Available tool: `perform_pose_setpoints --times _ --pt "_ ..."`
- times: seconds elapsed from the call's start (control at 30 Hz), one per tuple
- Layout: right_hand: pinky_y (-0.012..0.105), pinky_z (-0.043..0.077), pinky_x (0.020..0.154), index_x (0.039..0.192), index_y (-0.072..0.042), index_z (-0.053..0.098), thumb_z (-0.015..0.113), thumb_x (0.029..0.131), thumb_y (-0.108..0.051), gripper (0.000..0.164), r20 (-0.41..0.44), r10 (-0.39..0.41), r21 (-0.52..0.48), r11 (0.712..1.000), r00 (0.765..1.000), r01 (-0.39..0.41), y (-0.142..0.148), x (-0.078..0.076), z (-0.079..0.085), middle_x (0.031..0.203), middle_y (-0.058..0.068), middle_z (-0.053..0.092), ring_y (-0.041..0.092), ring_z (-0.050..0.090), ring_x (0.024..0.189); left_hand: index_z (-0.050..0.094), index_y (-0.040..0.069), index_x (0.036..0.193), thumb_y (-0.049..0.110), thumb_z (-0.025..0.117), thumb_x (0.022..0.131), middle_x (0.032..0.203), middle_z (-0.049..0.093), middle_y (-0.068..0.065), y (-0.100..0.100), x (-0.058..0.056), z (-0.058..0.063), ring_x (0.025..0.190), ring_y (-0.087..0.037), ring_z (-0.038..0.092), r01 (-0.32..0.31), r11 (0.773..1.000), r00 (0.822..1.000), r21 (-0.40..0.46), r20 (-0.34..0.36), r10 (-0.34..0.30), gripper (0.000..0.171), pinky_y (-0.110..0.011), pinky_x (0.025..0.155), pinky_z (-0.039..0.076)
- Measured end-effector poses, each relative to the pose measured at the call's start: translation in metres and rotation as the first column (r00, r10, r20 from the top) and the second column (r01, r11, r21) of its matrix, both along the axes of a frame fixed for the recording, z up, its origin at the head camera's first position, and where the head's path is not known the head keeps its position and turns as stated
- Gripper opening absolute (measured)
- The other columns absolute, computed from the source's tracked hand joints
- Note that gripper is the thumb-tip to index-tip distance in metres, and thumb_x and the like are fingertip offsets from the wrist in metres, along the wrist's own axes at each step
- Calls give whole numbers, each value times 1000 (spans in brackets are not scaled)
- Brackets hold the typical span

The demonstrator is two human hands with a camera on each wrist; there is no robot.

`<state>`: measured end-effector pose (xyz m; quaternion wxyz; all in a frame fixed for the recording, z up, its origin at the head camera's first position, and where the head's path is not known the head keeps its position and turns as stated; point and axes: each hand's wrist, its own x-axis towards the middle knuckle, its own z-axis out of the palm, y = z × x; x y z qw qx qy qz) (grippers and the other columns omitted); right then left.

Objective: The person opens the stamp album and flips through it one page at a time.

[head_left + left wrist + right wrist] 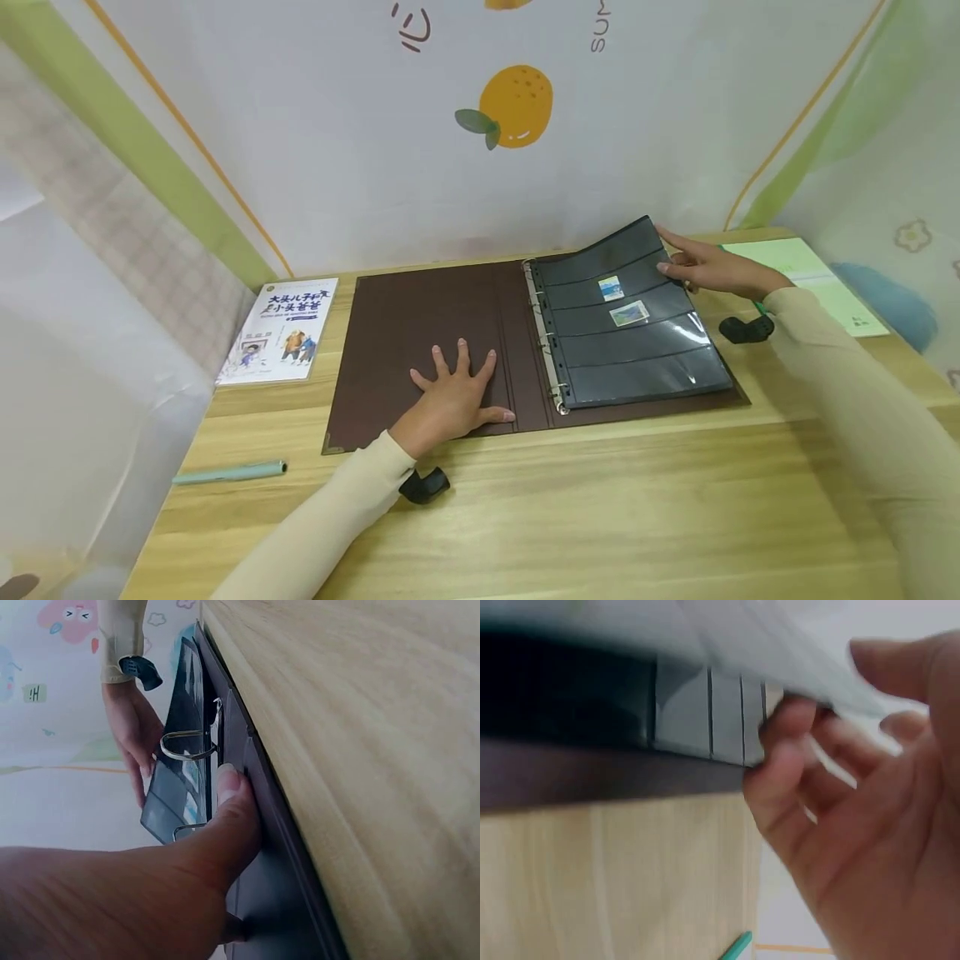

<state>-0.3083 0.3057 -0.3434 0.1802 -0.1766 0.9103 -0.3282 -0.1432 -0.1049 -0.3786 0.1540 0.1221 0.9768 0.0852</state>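
A dark brown ring-binder stamp album (427, 333) lies spread on the wooden table. My left hand (447, 402) rests with fingers spread on the inside of its left cover, the thumb near the spine. On the right side are black pocket pages (622, 358), held by metal rings (546, 337). Two small stamps (628, 312) sit in the middle pockets. My right hand (712, 265) holds the top album page (682, 705) by its far right edge, and that corner is raised. In the right wrist view, curled fingers (780, 761) show beneath the lifted page.
A white picture book (281, 333) lies left of the album, with a pale teal pen (231, 473) nearer the front. Behind my right wrist is a light green booklet (840, 292). A printed cloth wall (360, 167) rises at the table's back edge.
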Motion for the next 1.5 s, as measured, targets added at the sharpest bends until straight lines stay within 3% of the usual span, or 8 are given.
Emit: perform_pose_setpoints --times 0.27,0.37,0.5,0.63,0.97,1.2,1.37,1.5 --pt "40 47 77 156 -52 -12 33 108 -51 65 84 -46 -114 992 995 56 20 16 9 86 4 31 31 43 76 22 25 163 67 62 87 168 6 -25 8 -3 -1 148 -62 2 40 999 999 -13 -4 -40 96 -86 106 15" --pt "41 48 97 154 -55 -11 31 108 -53 63 106 -46 -148 987 993 62 21 18 12 130 21 44 36 52 105 22 25 163 67 62 87 168 6 -25 10 -4 -2 149 -62 2 48 999 999 -15 0 -48 95 -85 106 15" --pt "56 19 123 156 -51 -11 32 108 -51 65 166 -51 -266 959 985 95 17 18 14 167 -5 -24 33 -1 158 22 26 163 67 62 87 169 6 -24 10 -4 -2 149 -61 2 47 999 999 -20 5 -47 95 -85 107 15" --pt "48 7 126 160 -40 -9 35 108 -47 68 203 -65 -394 908 977 143 7 16 19 165 -12 -27 23 -20 155 21 28 163 68 62 87 169 5 -22 9 -4 -2 150 -60 2 36 999 999 -34 17 -35 96 -84 108 15" --pt "21 13 126 164 -25 2 37 110 -39 65 160 -94 -568 805 983 170 -31 8 38 171 -10 -8 8 -8 158 24 27 163 68 62 87 168 10 -24 3 0 0 148 -62 8 39 999 999 -37 -16 -40 95 -85 104 21" --pt "16 55 86 163 -28 15 43 109 -29 62 268 -33 -763 603 963 233 -57 12 55 172 -5 6 -2 62 118 24 27 162 70 60 87 168 12 -25 5 0 5 148 -62 11 46 995 999 -83 -25 -48 94 -84 103 24" --pt "18 26 121 163 -25 15 38 110 -32 59 149 -134 -682 703 980 200 -85 12 67 172 -9 1 -2 22 151 24 27 162 71 59 88 168 12 -24 7 2 8 148 -62 12 45 993 999 -110 -26 -48 93 -83 104 24" --pt "9 45 80 162 -27 21 39 109 -34 56 75 -212 -603 769 974 214 -103 12 75 151 -5 44 -7 56 96 24 28 162 71 57 88 168 12 -23 9 1 10 148 -61 11 46 990 998 -131 -27 -50 92 -83 106 24"
